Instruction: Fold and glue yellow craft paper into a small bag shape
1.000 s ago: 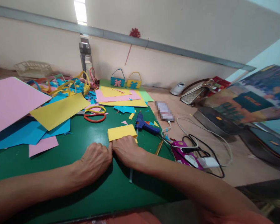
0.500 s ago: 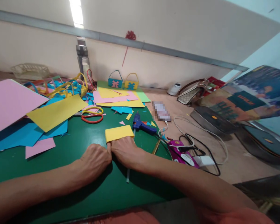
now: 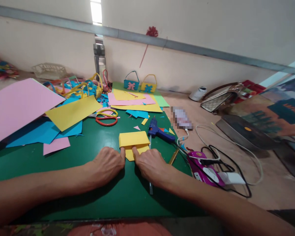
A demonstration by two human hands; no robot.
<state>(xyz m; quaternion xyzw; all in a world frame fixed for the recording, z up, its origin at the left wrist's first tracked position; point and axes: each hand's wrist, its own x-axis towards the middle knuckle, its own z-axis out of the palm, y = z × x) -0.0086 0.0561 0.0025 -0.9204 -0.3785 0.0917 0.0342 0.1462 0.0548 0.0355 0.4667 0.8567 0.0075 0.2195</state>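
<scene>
A folded piece of yellow paper [image 3: 134, 139] lies on the green tabletop [image 3: 93, 203], its upper part creased over and a lower flap showing beneath. My left hand [image 3: 108, 165] is closed, a fingertip pressing the paper's lower left edge. With its fingers curled, my right hand [image 3: 151, 165] presses a fingertip on the paper under the fold. Just right of the paper sits a blue glue gun [image 3: 161, 132]. A translucent glue stick [image 3: 150, 188] runs down from the gun, partly hidden behind my right hand.
Scissors [image 3: 106, 121], pink paper [image 3: 19, 106] and blue sheets [image 3: 33, 137] lie left. Two small paper bags [image 3: 131, 86] stand at the back. Right are a phone [image 3: 182, 118], a purple power strip [image 3: 204, 167], tangled cables and a handbag [image 3: 220, 98].
My right hand has moved right and back from the fold, so the lower yellow flap now shows. My left hand stays at the paper's left edge. The view has swung slightly right-to-left.
</scene>
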